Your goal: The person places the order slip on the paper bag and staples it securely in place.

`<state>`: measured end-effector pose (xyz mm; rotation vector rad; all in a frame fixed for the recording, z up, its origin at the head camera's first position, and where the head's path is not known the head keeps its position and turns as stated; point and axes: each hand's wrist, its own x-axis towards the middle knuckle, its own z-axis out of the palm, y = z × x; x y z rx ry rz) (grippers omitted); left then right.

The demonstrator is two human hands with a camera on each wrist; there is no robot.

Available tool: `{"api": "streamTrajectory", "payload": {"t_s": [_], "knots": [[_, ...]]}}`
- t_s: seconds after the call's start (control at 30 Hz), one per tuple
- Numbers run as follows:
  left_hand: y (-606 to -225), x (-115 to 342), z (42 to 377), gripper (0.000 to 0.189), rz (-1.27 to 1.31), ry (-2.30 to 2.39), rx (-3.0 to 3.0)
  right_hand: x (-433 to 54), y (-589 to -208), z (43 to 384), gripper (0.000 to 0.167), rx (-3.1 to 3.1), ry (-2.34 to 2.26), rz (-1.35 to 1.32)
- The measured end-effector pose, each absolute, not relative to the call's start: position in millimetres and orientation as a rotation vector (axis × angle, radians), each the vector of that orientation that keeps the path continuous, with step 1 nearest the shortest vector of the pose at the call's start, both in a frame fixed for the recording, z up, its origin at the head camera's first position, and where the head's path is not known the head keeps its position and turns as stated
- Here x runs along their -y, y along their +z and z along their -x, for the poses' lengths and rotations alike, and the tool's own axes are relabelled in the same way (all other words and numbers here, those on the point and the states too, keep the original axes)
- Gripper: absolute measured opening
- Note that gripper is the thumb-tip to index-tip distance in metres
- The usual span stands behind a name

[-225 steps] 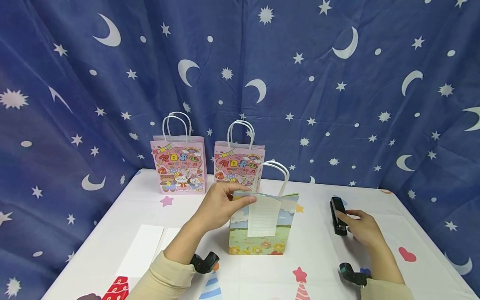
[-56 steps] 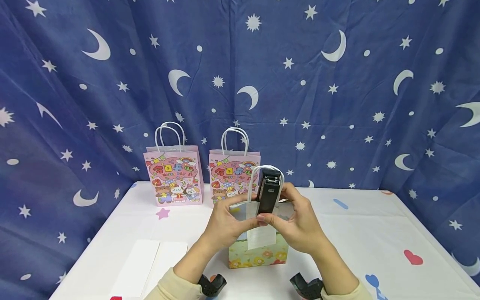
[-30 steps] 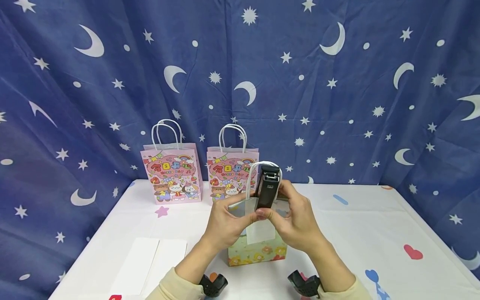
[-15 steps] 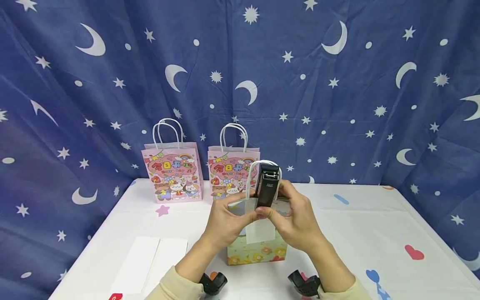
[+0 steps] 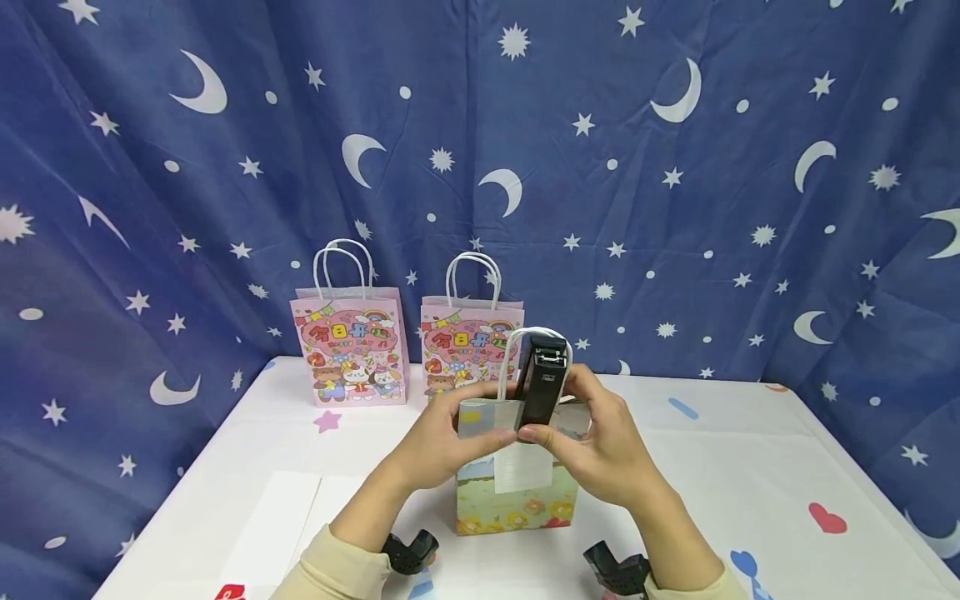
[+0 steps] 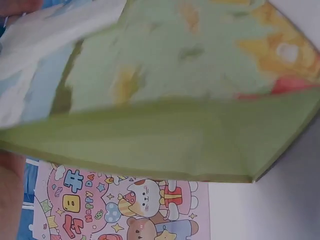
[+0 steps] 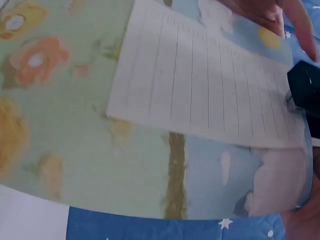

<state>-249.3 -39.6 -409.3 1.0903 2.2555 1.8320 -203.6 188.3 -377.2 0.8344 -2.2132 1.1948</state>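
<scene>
So the right hand [image 5: 603, 442] has its fingers curled round a black stapler [image 5: 542, 383] at the flowery bag's [image 5: 517, 518] top edge, over a lined card [image 5: 523, 477]; the left hand's [image 5: 438, 442] fingers pinch the rim. White handles [image 5: 505, 367] kinda crowd the stapler. Two pink bags [image 5: 351, 343] stand behind, one partly blocked, plus white cards [image 5: 273, 521] on the counter [image 5: 735, 454].

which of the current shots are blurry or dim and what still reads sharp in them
Head view: bright and fairly even, the print on the pink bags clear; left wrist view: dimmer, the close flowered bag soft, the pink bag beyond it sharper; right wrist view: also dim, printed flowers blurred, ruled lines on the paper slip distinct, the stapler a dark shape cut by the frame.
</scene>
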Motion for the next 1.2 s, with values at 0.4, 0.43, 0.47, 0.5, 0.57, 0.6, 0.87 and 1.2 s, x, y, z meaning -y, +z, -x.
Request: {"api": "streamTrajectory", "payload": {"t_s": [0.4,0.43,0.47,0.5,0.57,0.6,0.87,1.2], "knots": [[-408,42,251,0.033,-1.033,1.808,-2.429,-196,-372,199,0.119,2.237,1.17,-0.79],[-408,43,251,0.033,-1.025,1.806,-2.431,-197,-371,198,0.116,2.229,1.173,-0.794],[-408,43,251,0.032,-1.029,1.803,-2.431,-197,-370,198,0.112,2.213,1.19,-0.806],[-408,43,251,0.032,-1.035,1.801,-2.429,-198,-369,198,0.106,2.193,1.206,-0.819],[-407,43,251,0.032,-1.054,1.805,-2.41,-199,-367,198,0.094,2.129,1.252,-0.867],[-407,43,251,0.032,-1.067,1.803,-2.406,-200,-366,198,0.091,2.097,1.265,-0.886],[-407,43,252,0.03,-1.114,1.819,-2.401,-204,-354,197,0.078,1.851,1.331,-1.024],[-405,44,252,0.03,-1.021,1.859,-2.287,-226,-343,195,0.068,1.747,1.358,-0.977]]}}
